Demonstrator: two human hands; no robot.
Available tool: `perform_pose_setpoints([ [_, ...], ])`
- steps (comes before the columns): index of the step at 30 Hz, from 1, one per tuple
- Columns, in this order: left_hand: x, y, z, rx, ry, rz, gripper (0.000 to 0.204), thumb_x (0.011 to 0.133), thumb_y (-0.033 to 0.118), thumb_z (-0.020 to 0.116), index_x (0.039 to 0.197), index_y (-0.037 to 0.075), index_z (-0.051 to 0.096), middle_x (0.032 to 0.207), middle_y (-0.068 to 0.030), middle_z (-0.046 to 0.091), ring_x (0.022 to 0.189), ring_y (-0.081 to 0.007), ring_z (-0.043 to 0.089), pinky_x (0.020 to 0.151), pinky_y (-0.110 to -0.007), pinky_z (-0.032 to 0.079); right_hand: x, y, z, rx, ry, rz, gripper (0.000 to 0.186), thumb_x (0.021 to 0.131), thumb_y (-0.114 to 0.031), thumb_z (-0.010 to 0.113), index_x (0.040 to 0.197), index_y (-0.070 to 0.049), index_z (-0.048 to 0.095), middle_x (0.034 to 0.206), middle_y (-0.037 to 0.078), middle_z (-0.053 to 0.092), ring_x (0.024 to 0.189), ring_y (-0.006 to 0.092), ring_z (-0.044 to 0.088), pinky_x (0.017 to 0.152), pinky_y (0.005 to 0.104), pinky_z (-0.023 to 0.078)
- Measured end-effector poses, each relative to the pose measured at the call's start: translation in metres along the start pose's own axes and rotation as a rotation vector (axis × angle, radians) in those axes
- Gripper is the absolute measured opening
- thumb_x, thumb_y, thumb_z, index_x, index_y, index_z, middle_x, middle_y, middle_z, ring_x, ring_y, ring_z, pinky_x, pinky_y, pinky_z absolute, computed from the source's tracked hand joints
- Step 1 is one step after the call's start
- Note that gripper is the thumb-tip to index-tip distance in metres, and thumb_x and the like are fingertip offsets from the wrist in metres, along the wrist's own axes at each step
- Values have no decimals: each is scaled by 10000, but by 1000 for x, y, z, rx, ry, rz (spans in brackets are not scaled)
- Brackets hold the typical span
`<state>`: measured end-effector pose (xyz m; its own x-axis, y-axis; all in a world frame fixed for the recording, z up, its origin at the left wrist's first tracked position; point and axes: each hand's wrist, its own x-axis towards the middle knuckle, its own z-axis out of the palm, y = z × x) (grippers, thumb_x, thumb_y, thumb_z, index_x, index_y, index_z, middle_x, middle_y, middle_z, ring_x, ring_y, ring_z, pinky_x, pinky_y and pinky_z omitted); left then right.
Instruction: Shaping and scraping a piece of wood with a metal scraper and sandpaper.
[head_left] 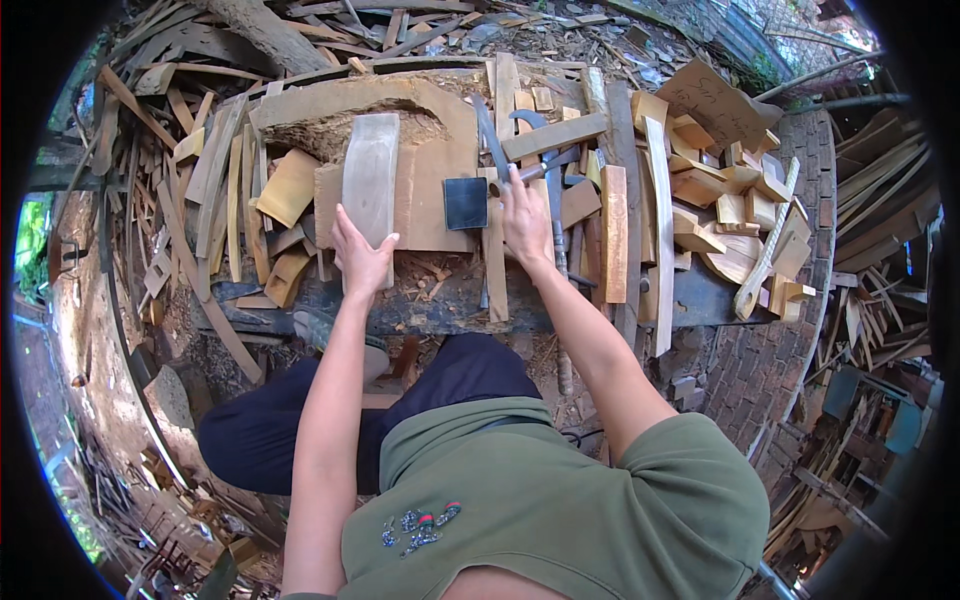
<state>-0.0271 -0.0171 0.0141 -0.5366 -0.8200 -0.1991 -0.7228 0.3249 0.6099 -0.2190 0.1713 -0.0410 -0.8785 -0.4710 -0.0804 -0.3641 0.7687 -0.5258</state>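
Handwriting (712, 88) is showing on a brown cardboard pc. (718, 108), upper R of frame: thin dark strokes, approx. 2 lines, slanting down twd. the R. Upper line is looking bigger, i.e. a short word; lower one is coming out smaller & fainter, too blurry to make out in full. Cardboard is leaning by the wood blocks (699, 187), R of centre.

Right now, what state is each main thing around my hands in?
Grey board: lying on brown wood.
Left hand: thumb and fingers spanning the board's near end.
Right hand: at a tool handle; grip unclear.
Offcuts: loosely heaped.
Pale slat: lying beside the offcuts.
Cardboard sheet: written on.
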Motion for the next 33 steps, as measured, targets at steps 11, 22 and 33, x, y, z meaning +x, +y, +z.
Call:
perform_pose_setpoints([
  [11,-8,4,2,-2,-61,-17,1065,766,237,783,1536,41,73,1496,-265,262,1396,-421,270,1115,-560,241,-55,78,17,-342,-138,23,622,911,-353,580,1488,-334,349,1545,204,251,1434,419,216,1059,608,332],
  [22,-4,7,0,-41,16,94,1025,777,204,777,1531,19,108,1505,-278,253,1408,-411,266,1140,-529,209,-48,83,22,-327,45,-116,524,926,-223,551,1431,-323,452,1506,227,310,1374,453,300,1064,546,332],
  [33,28,-27,24,176,87,335,1019,791,433,757,1465,-111,220,1490,-322,305,1395,-425,309,1151,-472,258,-64,63,13,-243,61,201,535,950,-333,486,1471,-384,381,1576,200,216,1446,446,196,1125,649,189],
])
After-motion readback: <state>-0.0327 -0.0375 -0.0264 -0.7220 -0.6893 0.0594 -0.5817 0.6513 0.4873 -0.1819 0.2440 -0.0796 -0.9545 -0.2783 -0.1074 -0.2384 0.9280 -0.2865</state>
